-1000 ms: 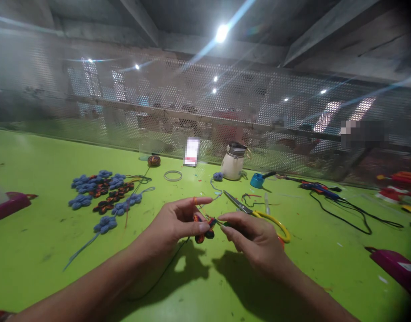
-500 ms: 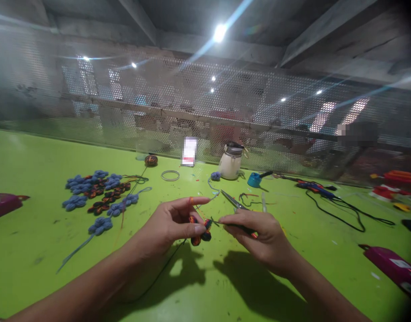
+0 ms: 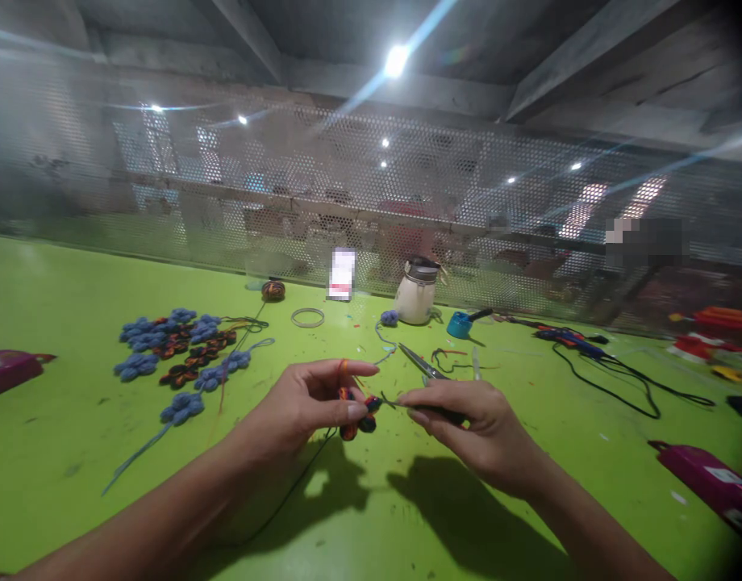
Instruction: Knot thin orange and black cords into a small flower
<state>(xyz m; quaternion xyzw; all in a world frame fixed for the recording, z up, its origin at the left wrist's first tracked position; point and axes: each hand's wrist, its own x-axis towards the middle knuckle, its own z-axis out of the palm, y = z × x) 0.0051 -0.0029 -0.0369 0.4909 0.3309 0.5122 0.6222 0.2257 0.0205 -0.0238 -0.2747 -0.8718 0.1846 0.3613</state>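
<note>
Between thumb and fingers, my left hand [image 3: 314, 399] pinches a dark and orange crocheted piece [image 3: 348, 428], with yarn looped round the raised index finger. My right hand [image 3: 477, 424] grips a crochet hook [image 3: 401, 404], whose tip meets the piece's right edge. Dark yarn [image 3: 307, 468] trails down from the piece under my left forearm. Scissors [image 3: 420, 362] lie just beyond my right hand. Several blue crocheted flowers [image 3: 182, 407] and dark-orange ones [image 3: 181, 374] are on the table to the left.
On the green table [image 3: 56, 468] stand a white jar [image 3: 416, 297], a blue pot [image 3: 460, 325] and a phone [image 3: 342, 274]. A yarn ball [image 3: 273, 290] and a ring [image 3: 308, 317] are behind my left hand. Cabled tool [image 3: 573, 342] and magenta object [image 3: 703, 476] lie right.
The crocheted piece has shifted slightly left and up in my left hand's grip. My right fingers have moved a little along the hook, and its tip remains beside the piece.
</note>
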